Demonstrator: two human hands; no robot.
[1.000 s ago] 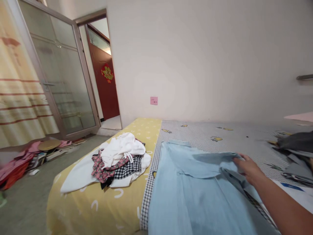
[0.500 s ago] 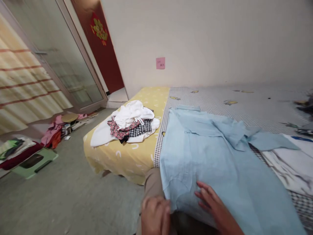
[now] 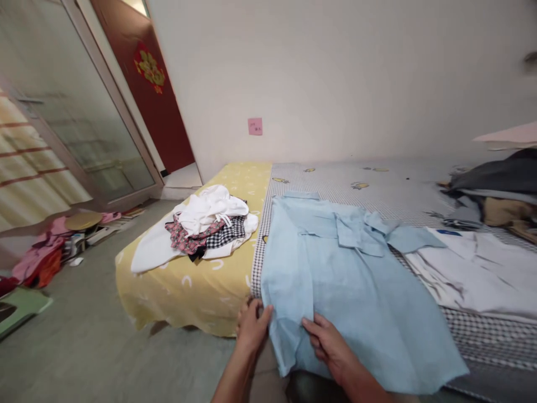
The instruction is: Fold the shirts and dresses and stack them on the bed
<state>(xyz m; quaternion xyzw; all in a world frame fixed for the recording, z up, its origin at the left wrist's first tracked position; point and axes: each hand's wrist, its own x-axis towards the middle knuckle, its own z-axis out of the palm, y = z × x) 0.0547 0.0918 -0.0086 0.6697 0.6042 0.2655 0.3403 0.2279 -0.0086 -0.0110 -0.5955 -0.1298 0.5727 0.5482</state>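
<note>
A light blue shirt [image 3: 356,291] lies spread on the bed, its lower end reaching over the near edge. At the shirt's left edge is my left hand [image 3: 252,323], its fingers bent and thumb beside the fabric; whether it grips the cloth is unclear. My right hand [image 3: 329,341] pinches a fold of the shirt near its lower left part, thumb and finger together. One sleeve stretches right, onto a white garment [image 3: 482,268].
On the yellow sheet [image 3: 201,285] sits a heap of white, floral and checked clothes [image 3: 210,218]. Dark and brown clothes [image 3: 499,184] are stacked at the right. Pink and orange items [image 3: 46,254] and a green stool [image 3: 25,308] stand on the floor at left.
The view has turned right, showing more clothes there. My left hand has moved up to the shirt's left edge. My right hand has closed on the fabric, and the shirt's lower part has shifted.
</note>
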